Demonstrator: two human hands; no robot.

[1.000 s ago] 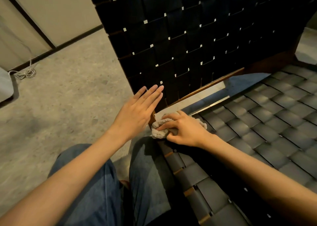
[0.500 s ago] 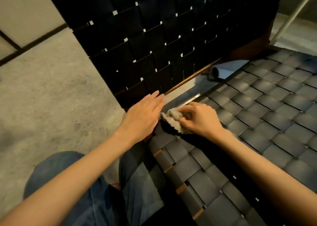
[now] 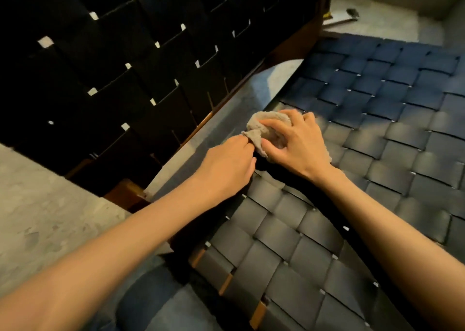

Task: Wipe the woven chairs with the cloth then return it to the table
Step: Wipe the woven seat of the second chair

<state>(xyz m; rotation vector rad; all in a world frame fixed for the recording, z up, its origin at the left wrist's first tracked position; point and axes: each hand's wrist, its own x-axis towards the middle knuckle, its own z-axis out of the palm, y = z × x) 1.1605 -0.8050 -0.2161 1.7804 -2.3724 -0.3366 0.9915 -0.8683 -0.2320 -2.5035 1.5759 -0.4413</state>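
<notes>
Cloth sits bunched under the right hand, pressed onto the woven seat near its edge, fingers spread over it to bear down while wiping. Left hand is closed narrow, pinching a loose corner, apparently to gather the wad. Half a second earlier that hand lay flat and open beside the cloth; both hands now work further along the seat, the dark chair back beyond them.
</notes>
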